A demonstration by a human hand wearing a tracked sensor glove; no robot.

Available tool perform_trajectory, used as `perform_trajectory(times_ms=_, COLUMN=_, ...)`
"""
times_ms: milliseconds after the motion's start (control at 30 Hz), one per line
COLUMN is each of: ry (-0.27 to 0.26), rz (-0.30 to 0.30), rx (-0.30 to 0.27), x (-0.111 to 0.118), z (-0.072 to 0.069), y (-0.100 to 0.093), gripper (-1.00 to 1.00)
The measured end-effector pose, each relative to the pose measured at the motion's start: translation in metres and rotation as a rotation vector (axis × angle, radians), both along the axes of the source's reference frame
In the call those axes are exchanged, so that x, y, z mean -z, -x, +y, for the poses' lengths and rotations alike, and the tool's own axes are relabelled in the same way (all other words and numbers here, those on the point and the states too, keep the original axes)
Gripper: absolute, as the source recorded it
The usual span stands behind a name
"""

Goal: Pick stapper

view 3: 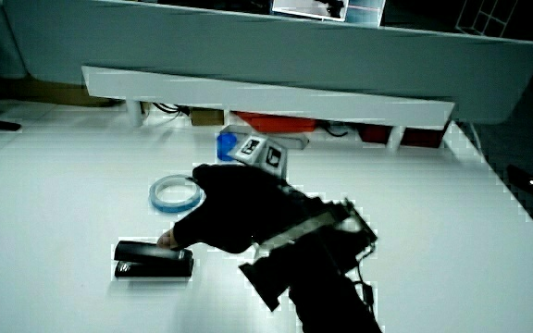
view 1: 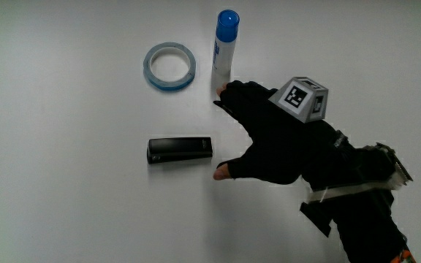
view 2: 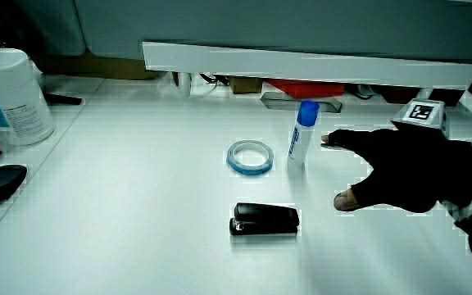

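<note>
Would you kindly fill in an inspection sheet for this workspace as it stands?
Surface: white table, bare around the items.
Job's things: black stapler lying flat, untouched, nearer to the person than the tape roll.
Clutter: blue tape roll lying flat; blue-capped glue stick upright beside it; white canister and a black mouse at the table's edge.
Grippers: hand open, fingers spread, beside the stapler, holding nothing.
Cables: some under the low partition, not clear.
Surroundings: red item under the partition.

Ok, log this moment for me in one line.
hand: open, beside stapler, holding nothing | stapler: flat on table, not yet grasped | tape roll and glue stick: farther from person
</note>
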State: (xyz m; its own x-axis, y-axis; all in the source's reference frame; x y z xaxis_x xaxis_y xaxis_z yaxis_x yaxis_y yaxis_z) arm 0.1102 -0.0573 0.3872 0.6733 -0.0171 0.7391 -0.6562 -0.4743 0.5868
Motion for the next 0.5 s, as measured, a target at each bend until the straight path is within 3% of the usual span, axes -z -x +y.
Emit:
perform_trajectory(times_ms=67, ry=-0.01, rz=-0.012, rx=0.017, x=-0.005, z=-0.003, y=0.009, gripper=0.0)
perform_trajectory(times_ms=100, ry=0.049, rz=0.024, rx=-0.012, x=-0.005, z=-0.003, y=0.012, gripper=0.0)
perform_trajectory(times_ms=200, ry=0.05, rz=0.007, rx=0.018, x=-0.018, z=-0.006, y=0.025, gripper=0.0)
perform_trajectory(times_ms=267, ry=0.071, rz=0.04, rx=0.015, x=-0.023, z=-0.008, y=0.034, gripper=0.0)
perform_trajectory(times_ms=400, ry=0.007, rz=0.016, rx=0.073, x=-0.043, z=-0.014, y=0.052, gripper=0.0)
perform_trajectory(times_ms=433, ry=-0.096, rz=0.007, rx=0.081, x=-0.045, z=-0.015, y=0.056, gripper=0.0)
perform_trajectory(times_ms=500, ry=-0.095, rz=0.016, rx=0.071, x=-0.052, z=-0.016, y=0.061, gripper=0.0)
